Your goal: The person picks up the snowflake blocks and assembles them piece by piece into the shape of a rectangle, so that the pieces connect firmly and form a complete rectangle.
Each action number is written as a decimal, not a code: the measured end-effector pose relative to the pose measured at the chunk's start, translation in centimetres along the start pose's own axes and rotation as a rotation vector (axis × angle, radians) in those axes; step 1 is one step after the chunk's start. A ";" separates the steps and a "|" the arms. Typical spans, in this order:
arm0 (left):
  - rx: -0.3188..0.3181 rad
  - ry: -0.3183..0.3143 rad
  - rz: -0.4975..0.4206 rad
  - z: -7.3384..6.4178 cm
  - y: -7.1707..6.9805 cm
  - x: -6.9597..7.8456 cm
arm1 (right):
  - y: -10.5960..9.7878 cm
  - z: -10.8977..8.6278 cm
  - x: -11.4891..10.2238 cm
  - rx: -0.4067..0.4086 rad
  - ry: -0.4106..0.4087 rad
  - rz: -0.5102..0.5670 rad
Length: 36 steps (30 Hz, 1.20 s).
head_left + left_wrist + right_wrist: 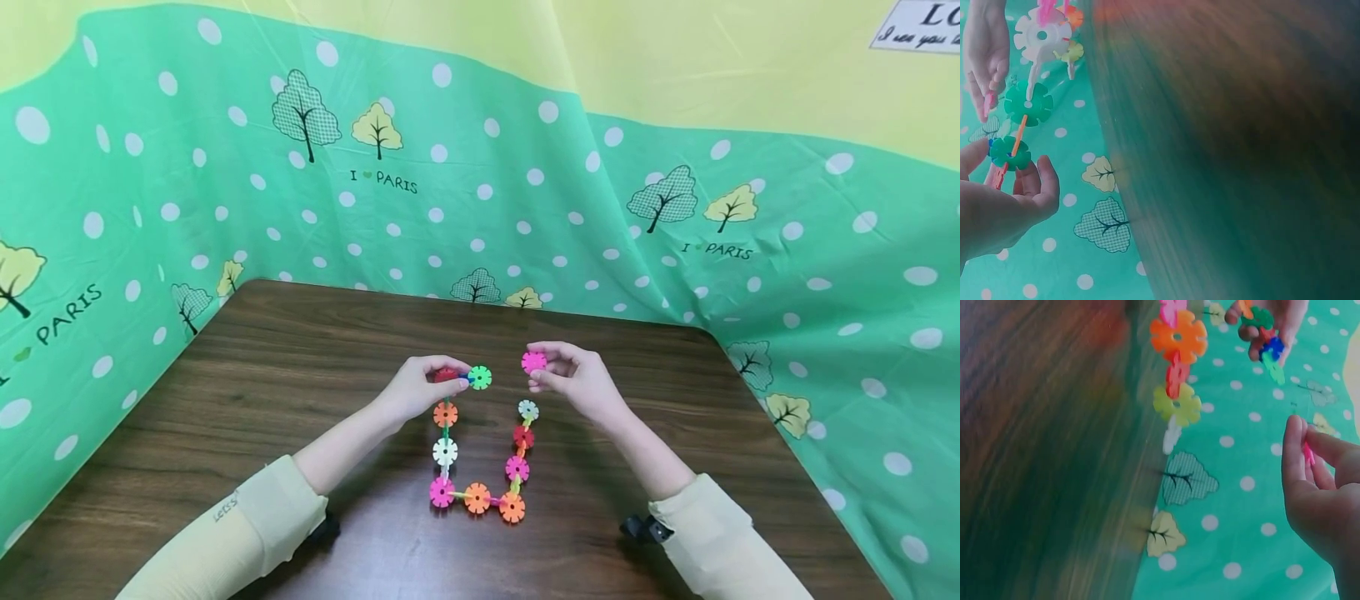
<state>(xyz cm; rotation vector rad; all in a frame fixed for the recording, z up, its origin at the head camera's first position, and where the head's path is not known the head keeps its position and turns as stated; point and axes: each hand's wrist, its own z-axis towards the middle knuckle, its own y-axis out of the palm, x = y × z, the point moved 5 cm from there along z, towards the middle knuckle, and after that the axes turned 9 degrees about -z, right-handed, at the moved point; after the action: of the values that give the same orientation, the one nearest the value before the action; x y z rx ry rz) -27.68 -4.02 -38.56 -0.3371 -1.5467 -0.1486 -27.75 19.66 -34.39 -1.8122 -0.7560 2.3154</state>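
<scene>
A chain of slotted plastic flower discs, joined in a U, lies on the dark table, with an orange disc (477,497) in its near side. At the far end of its left side my left hand (416,390) pinches the chain by a red disc (446,374). Beyond the fingertips a blue disc (1272,348) and a bright green disc (481,377) stick out to the right. My right hand (588,382) pinches a loose pink disc (533,362) between thumb and fingers, a short gap from the green one. Below it, a pale blue disc (528,410) ends the chain's right side.
The brown wooden table (360,333) has a far edge against a green dotted curtain (480,192) printed with trees. Dark wrist straps show at both sleeves (277,508).
</scene>
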 end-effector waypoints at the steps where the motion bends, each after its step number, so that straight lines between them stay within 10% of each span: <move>1: -0.002 0.001 -0.002 0.0 0.0 0.0 | 0.3 0.0 0.0 -0.011 0.009 0.014; 36: -0.083 0.108 0.049 -0.9 0.9 1.5 | 3.6 0.0 1.4 -0.220 0.117 0.053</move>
<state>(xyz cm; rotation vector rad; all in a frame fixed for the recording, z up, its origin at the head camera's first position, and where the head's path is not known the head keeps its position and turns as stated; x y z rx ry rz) -26.49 -3.25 -37.18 -0.4254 -1.4275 -0.1898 -27.35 17.07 -37.21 -2.0606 -0.9897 2.2086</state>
